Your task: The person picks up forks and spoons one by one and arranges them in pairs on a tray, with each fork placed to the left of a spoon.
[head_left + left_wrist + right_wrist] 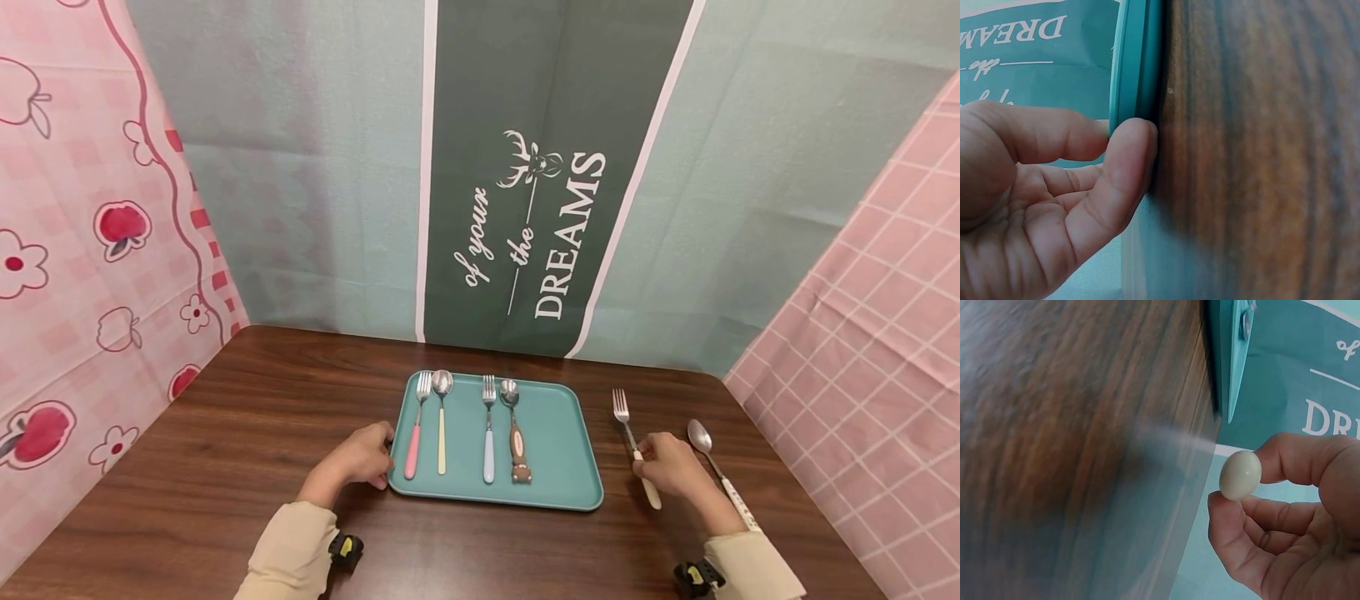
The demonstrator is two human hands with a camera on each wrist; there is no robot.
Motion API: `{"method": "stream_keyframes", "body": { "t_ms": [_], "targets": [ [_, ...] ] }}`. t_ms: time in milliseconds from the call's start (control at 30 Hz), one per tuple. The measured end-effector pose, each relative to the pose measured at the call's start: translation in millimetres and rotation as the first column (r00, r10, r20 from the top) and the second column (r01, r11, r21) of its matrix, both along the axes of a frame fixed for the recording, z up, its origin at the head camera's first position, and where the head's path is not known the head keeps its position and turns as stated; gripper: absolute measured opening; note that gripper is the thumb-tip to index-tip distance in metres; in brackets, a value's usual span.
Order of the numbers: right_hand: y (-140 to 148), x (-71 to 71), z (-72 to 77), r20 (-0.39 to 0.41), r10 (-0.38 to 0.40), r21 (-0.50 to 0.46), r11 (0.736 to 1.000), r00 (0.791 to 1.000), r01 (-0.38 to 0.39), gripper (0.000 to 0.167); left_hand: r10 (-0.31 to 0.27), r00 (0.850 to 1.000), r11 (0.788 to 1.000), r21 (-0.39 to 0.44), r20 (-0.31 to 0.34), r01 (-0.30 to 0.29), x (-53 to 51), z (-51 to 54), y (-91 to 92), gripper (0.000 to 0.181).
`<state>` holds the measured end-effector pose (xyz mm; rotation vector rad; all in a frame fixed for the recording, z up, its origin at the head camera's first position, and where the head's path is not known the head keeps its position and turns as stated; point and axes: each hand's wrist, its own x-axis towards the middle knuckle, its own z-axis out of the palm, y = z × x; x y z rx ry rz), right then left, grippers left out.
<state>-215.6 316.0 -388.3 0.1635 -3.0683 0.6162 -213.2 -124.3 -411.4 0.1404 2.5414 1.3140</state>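
Note:
A teal tray (465, 492) lies on the table, and my left hand (364, 454) pinches its left rim between thumb and fingers, as the left wrist view shows. On the tray lie a pink-handled fork (413, 450), a spoon with a pale yellow handle (442, 442), a fork with a light blue handle (489, 454) and a spoon with a brown bear handle (517, 446). Right of the tray, my right hand (670, 467) pinches a cream-handled fork (621, 407) by its handle, tines pointing away. The handle's rounded end faces the camera in the right wrist view.
A spoon with a patterned white handle (738, 502) lies on the dark wooden table (300, 383) at the far right, beside my right forearm. Behind the table hangs a green printed curtain (525, 250). Pink cloths stand at the left and right sides.

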Motion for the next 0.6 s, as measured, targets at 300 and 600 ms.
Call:
{"method": "stream_keyframes", "body": {
  "t_ms": [300, 600],
  "targets": [
    [-14, -3.3, -4.7, 0.029, 0.007, -0.041, 0.999, 1.000, -0.006, 0.018, 0.001, 1.000, 1.000, -0.006, 0.002, -0.001, -0.6, -1.3, 0.3, 0.030],
    [-34, -4.9, -3.7, 0.054, 0.033, -0.115, 0.993, 0.998, -0.027, 0.017, 0.000, 1.000, 1.000, -0.009, -0.002, 0.000, -1.5, -1.2, 0.5, 0.031]
  ]
}}
